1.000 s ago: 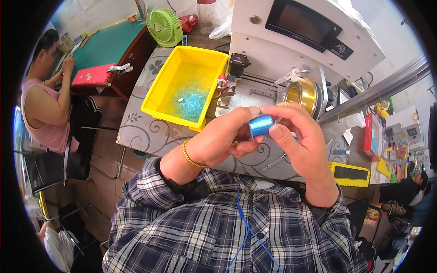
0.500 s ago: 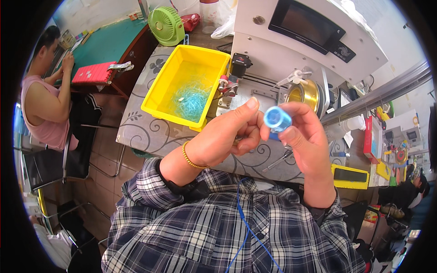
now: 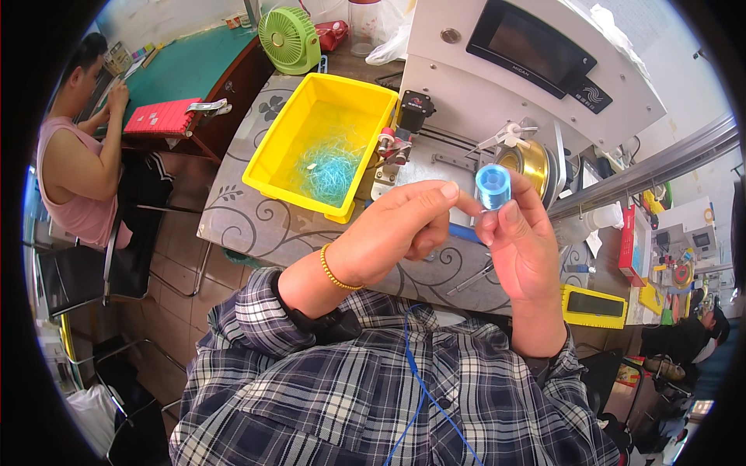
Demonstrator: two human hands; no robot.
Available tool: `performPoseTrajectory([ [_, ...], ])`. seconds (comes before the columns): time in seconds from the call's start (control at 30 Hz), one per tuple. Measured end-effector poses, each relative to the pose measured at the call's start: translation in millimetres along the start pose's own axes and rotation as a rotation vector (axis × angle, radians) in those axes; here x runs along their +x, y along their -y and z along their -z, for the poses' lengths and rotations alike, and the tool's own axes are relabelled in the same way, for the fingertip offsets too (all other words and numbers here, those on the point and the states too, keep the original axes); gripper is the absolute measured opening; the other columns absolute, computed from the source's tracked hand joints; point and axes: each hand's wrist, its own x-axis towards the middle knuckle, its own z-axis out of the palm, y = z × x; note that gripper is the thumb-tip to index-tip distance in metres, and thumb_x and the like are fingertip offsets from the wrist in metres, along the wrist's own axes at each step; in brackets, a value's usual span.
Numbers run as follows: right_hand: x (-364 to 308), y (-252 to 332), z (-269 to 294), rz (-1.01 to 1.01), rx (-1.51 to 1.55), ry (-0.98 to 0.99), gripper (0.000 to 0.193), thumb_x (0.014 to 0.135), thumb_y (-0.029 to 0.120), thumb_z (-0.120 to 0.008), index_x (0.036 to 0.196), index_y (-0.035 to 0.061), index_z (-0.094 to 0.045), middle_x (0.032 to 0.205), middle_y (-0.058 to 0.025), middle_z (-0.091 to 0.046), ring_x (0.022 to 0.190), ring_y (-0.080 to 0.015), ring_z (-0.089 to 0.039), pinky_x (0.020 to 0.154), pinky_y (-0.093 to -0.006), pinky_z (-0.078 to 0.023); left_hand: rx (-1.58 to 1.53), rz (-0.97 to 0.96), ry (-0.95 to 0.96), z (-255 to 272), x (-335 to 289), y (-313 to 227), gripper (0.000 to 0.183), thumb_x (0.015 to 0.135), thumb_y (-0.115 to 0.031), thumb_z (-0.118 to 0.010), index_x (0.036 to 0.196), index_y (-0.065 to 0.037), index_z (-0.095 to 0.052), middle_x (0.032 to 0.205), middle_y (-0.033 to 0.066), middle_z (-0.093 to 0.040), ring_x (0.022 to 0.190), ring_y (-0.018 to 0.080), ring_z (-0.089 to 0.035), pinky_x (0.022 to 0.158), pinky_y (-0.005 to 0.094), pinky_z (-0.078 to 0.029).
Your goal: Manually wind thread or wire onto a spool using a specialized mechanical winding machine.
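Observation:
A small shiny blue spool (image 3: pixel 494 188) is pinched between the thumb and fingers of my right hand (image 3: pixel 522 241), its round hollow end tilted up. My left hand (image 3: pixel 404 233), with a yellow beaded bracelet, is close by on its left. The left fingers are curled and the index finger reaches to the lower side of the spool. Whatever the left fingers may hold is hidden or too thin to make out. Left of the hands stands a yellow bin (image 3: pixel 281 128) with a tangle of light-blue thread (image 3: pixel 330 171) inside.
Behind my hands is a white machine (image 3: pixel 435 58) with a dark screen (image 3: pixel 528 43) and a gold reel (image 3: pixel 528 165). A green fan (image 3: pixel 289 40) stands behind the bin. A yellow tray (image 3: pixel 594 307) lies at the right. Another person (image 3: pixel 81 171) sits at a green-topped desk (image 3: pixel 194 66).
The spool has moved slightly right and up in my right hand, its open end turning more upward. My left index finger has extended toward it, with the thumb lowered. The view has shifted a little.

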Motion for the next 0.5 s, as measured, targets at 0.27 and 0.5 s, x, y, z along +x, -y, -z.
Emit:
performPoseTrajectory([
  [0.27, -3.3, 19.6, -6.5, 0.14, -0.652, -0.075, 0.034, 0.09, 0.013, -0.073, 0.12, 0.0016, -0.062, 0.106, -0.0028, -0.061, 0.08, -0.0059, -0.055, 0.071, -0.0195, -0.045, 0.486, -0.414, -0.361, -7.0, -4.9, 6.1, 0.026, 0.092, -0.012, -0.068, 0.116, -0.002, -0.064, 0.061, -0.0047, -0.052, 0.055, 0.0018, -0.042, 0.051, 0.0219, -0.034],
  [0.5, -2.4, 17.7, -6.8, 0.279, -0.749, -0.046, 0.032, 0.089, 0.012, -0.074, 0.117, -0.0006, -0.063, 0.105, -0.0033, -0.061, 0.083, -0.008, -0.06, 0.076, -0.0219, -0.05, 0.398, -0.291, -0.321, -12.6, -1.8, 12.8, 0.032, 0.093, -0.011, -0.068, 0.123, -0.001, -0.061, 0.064, -0.0097, -0.043, 0.058, -0.0002, -0.035, 0.053, 0.0204, -0.027],
])
